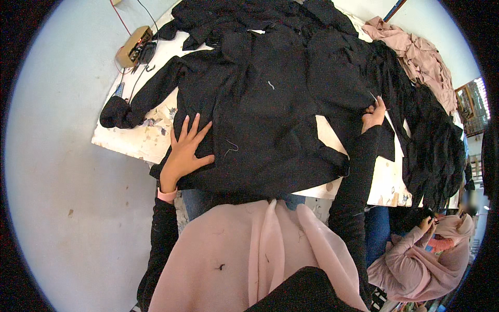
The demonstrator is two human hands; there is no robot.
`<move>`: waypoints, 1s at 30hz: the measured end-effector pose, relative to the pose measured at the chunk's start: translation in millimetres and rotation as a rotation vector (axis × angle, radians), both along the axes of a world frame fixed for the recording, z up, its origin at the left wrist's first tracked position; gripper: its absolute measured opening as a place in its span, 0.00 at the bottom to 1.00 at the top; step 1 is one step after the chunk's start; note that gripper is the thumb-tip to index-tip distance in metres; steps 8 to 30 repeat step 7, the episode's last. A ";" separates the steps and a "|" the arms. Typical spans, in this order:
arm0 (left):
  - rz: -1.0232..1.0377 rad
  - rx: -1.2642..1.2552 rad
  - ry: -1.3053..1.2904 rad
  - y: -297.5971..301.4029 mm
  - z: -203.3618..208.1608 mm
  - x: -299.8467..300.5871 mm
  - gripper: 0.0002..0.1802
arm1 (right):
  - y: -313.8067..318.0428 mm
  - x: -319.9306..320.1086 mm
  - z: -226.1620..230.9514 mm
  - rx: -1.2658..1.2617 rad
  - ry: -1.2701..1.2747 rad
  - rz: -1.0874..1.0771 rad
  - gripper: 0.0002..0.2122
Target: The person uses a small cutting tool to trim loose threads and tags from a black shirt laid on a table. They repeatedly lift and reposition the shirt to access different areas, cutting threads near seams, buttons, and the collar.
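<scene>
A black long-sleeved garment [270, 114] lies spread over the table in front of me. My left hand [186, 151] rests flat on its left side, fingers spread, holding nothing. Beside the garment's right sleeve, my right hand [374, 113] has its fingers curled round a small tool [372, 96]. Only the tool's thin, pale, pointed tip shows; the rest is hidden in the hand. One loose white thread [271, 85] lies on the upper middle of the garment. Another pale thread [231, 148] curls close to my left fingers.
More black garments [260, 15] are heaped along the far edge and down the right side [434, 140]. A dusty-pink cloth pile [413, 49] sits at the far right. The white tabletop [140, 138] is stained. A box with cables [136, 47] stands far left. Another person [421, 255] sits lower right.
</scene>
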State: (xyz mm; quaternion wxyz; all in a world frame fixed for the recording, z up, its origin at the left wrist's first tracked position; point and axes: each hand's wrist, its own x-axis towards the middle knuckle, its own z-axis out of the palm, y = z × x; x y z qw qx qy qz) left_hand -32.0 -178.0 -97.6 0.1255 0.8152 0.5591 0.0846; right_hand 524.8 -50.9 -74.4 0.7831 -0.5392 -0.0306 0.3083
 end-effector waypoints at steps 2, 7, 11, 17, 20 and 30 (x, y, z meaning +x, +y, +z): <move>0.001 0.013 0.001 1.3 -1.4 -0.1 0.52 | 3.8 -9.0 10.4 0.112 -0.152 0.080 0.23; -0.006 0.011 -0.035 -0.9 -4.0 -2.4 0.51 | 5.0 -31.3 2.4 0.140 -0.480 -0.136 0.34; -0.006 0.011 -0.035 -0.9 -4.0 -2.4 0.51 | 5.0 -31.3 2.4 0.140 -0.480 -0.136 0.34; -0.006 0.011 -0.035 -0.9 -4.0 -2.4 0.51 | 5.0 -31.3 2.4 0.140 -0.480 -0.136 0.34; -0.006 0.011 -0.035 -0.9 -4.0 -2.4 0.51 | 5.0 -31.3 2.4 0.140 -0.480 -0.136 0.34; -0.006 0.011 -0.035 -0.9 -4.0 -2.4 0.51 | 5.0 -31.3 2.4 0.140 -0.480 -0.136 0.34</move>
